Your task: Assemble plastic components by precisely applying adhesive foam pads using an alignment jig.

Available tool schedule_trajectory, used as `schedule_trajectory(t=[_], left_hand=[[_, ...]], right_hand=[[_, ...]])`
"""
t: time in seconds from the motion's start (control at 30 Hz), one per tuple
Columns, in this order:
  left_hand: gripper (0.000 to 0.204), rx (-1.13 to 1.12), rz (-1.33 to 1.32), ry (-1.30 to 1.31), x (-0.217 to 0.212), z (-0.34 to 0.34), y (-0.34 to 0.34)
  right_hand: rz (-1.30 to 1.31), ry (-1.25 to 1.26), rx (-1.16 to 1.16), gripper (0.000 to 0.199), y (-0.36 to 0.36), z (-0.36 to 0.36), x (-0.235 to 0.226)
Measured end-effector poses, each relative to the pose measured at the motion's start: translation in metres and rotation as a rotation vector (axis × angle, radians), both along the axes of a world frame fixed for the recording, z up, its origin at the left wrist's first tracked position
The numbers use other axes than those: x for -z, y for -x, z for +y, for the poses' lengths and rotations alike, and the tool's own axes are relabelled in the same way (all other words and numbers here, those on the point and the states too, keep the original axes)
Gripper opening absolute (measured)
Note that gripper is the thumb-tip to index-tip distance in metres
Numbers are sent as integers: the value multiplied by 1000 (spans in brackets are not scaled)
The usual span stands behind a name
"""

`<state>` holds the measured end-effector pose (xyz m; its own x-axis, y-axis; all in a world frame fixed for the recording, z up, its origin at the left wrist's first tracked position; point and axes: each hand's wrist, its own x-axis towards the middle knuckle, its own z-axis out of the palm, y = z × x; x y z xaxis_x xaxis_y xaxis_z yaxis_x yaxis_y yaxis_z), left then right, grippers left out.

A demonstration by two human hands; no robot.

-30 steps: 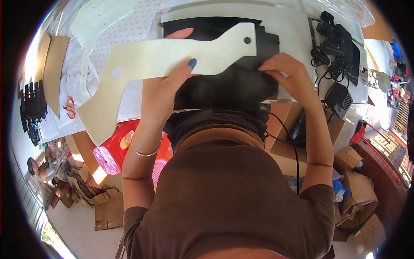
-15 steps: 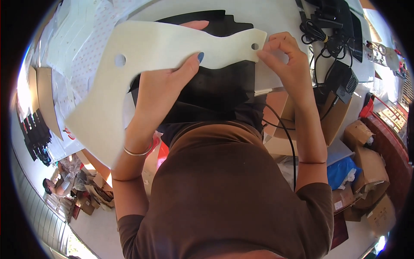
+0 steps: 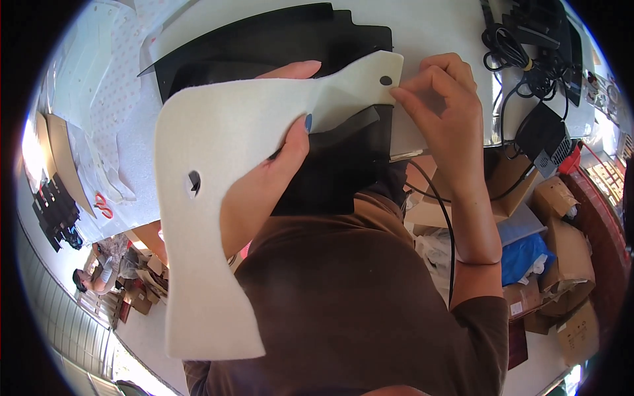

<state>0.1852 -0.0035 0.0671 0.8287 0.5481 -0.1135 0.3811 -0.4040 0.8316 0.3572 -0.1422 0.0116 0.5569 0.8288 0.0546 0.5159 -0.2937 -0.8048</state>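
White worktable (image 3: 436, 26), black sheets (image 3: 264, 46) stacked on it. Cream foam cutout (image 3: 218, 198), lifted above the table edge: left hand (image 3: 264, 191) grips its middle, right hand (image 3: 442, 112) pinches the holed tip.

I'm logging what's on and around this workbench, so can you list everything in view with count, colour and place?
Foam sheet: one, white, cut to shape with two holes, held up in front of the chest.
Shaped panels: a stack, count unclear, black, on the table behind the sheet.
Table: one, pale grey, top of view.
Cables and adapters: a tangle, black, upper right.
Scissors: one pair, red handles, far left.
Cardboard boxes: several, brown, on the floor at right.
Left hand: grips the sheet's middle.
Right hand: pinches the sheet's narrow end by the hole.
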Motion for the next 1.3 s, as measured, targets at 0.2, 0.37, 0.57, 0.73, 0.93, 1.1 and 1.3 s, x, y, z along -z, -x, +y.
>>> schedule_trajectory(t=[0.2, 0.37, 0.57, 0.73, 0.93, 1.1, 1.3], left_hand=[[29, 12, 31, -39, 0, 0, -3], [31, 27, 44, -68, 0, 1, -4], [33, 55, 87, -142, 2, 2, -2], [34, -5, 161, -109, -2, -1, 1], [35, -77, 314, -16, -5, -5, -6], [36, -80, 303, -63, -21, -1, -3], [36, -93, 357, -78, -22, -5, -7]], right_hand=[[-29, 27, -11, 13, 1, -1, 2], [-49, 33, -21, 14, 0, 0, 1], [-68, 55, -21, 15, 0, 1, 2], [-83, 55, -41, 15, 0, 2, 1], [-12, 85, 4, 14, -1, -5, 5], [68, 64, 0, 13, -1, 1, -5], [62, 48, -17, 12, 1, -2, -2]])
